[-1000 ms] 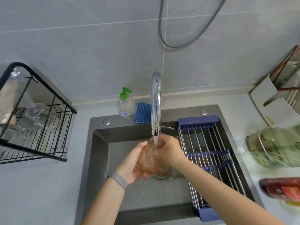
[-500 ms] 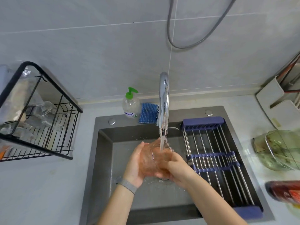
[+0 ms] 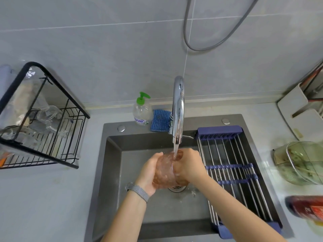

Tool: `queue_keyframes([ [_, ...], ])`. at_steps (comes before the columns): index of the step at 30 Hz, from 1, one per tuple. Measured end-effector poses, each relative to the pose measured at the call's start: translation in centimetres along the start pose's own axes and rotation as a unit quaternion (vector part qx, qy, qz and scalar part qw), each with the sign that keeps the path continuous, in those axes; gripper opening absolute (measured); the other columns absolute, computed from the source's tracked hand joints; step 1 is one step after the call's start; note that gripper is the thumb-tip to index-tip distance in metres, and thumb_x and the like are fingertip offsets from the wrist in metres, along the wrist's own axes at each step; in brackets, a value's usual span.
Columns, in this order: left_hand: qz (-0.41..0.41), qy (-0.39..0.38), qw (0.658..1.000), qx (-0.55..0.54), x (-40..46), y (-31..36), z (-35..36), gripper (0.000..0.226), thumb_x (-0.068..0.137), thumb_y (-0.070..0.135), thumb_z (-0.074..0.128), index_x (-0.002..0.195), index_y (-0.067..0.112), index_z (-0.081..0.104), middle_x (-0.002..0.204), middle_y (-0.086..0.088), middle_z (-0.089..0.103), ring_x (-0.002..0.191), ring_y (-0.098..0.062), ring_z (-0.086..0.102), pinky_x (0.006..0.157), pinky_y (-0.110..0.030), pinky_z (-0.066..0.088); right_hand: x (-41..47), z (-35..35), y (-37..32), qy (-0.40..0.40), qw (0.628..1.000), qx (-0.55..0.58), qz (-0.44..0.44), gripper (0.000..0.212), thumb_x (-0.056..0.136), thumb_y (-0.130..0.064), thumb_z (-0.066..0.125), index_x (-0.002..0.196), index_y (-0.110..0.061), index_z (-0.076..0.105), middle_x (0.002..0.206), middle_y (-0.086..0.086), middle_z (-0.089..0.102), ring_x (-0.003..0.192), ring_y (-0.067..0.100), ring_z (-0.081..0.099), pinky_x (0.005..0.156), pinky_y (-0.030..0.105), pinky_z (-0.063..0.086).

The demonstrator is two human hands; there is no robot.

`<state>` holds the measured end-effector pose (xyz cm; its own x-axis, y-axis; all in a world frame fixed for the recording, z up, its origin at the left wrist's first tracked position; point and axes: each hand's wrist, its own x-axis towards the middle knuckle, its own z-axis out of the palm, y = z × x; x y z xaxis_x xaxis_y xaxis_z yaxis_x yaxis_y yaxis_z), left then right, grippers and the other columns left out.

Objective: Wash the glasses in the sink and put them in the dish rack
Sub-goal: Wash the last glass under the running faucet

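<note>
Grey sink [image 3: 111, 172] holds both hands under the chrome faucet [image 3: 178, 109], water running. Black dish rack [image 3: 70, 109] stands far left. Left hand [image 3: 148, 173] cups the clear glass [image 3: 166, 170]; right hand [image 3: 187, 165] grips its rim.

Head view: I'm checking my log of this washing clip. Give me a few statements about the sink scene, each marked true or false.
1. Water runs from the chrome faucet onto the clear pinkish glass. True.
2. Only the left hand holds the glass. False: the right hand grips it too.
3. The black wire dish rack stands to the right of the dark grey sink. False: it stands to the left.
4. A clear soap bottle with a green pump stands behind the sink. True.
</note>
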<state>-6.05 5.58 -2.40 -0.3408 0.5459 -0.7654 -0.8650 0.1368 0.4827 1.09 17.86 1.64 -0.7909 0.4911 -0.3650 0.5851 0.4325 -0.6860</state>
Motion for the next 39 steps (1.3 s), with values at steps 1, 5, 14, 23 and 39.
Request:
queue_keyframes([
  [1, 0.008, -0.003, 1.000, -0.007, 0.1, 0.2, -0.2, 0.040, 0.092, 0.040, 0.048, 0.097, 0.009, 0.073, 0.092, -0.013, 0.072, 0.083, -0.030, 0.068, 0.087, -0.046, 0.051, 0.1, -0.3, 0.5, -0.034, 0.999, 0.034, -0.019, 0.013, 0.081, -0.032, 0.061, 0.070, -0.028, 0.065, 0.077, -0.005, 0.071, 0.076, 0.016, 0.068, 0.073, 0.033, 0.058],
  [5, -0.004, 0.007, 1.000, -0.025, 0.3, 0.4, -0.9, 0.042, 0.094, 0.041, 0.045, 0.097, 0.009, 0.072, 0.097, -0.015, 0.071, 0.090, -0.032, 0.066, 0.090, -0.048, 0.051, 0.4, -1.9, 1.4, -0.202, 0.976, 0.037, -0.069, 0.018, 0.091, -0.019, 0.060, 0.105, -0.028, 0.065, 0.094, -0.009, 0.070, 0.089, 0.013, 0.069, 0.079, 0.027, 0.057],
  [14, -0.026, 0.017, 0.999, 0.010, 0.8, 0.5, -1.2, 0.044, 0.089, 0.044, 0.053, 0.110, 0.008, 0.068, 0.106, -0.017, 0.067, 0.096, -0.034, 0.064, 0.091, -0.049, 0.049, 0.6, -0.9, 2.9, -0.133, 0.985, -0.020, -0.105, 0.022, 0.092, -0.016, 0.055, 0.113, -0.021, 0.057, 0.094, 0.007, 0.072, 0.086, 0.028, 0.067, 0.080, 0.043, 0.056],
  [23, -0.001, -0.030, 0.999, 0.018, -0.6, 1.1, -1.5, 0.040, 0.092, 0.044, 0.048, 0.096, 0.009, 0.067, 0.088, -0.012, 0.070, 0.078, -0.029, 0.065, 0.068, -0.038, 0.054, 2.0, -3.9, 1.7, -0.272, 0.956, 0.002, -0.111, 0.032, 0.096, -0.007, 0.040, 0.120, -0.020, 0.056, 0.105, 0.007, 0.071, 0.086, 0.022, 0.073, 0.078, 0.038, 0.060],
  [39, -0.054, 0.005, 0.995, 0.089, 1.0, 0.8, -2.3, 0.047, 0.080, 0.062, 0.056, 0.099, 0.020, 0.063, 0.080, -0.002, 0.055, 0.049, -0.012, 0.049, 0.033, -0.011, 0.022, 0.7, -2.6, 1.1, -0.235, 0.971, -0.035, -0.029, 0.029, 0.094, -0.016, 0.054, 0.066, -0.018, 0.054, 0.059, -0.008, 0.054, 0.052, 0.012, 0.054, 0.054, 0.023, 0.048],
])
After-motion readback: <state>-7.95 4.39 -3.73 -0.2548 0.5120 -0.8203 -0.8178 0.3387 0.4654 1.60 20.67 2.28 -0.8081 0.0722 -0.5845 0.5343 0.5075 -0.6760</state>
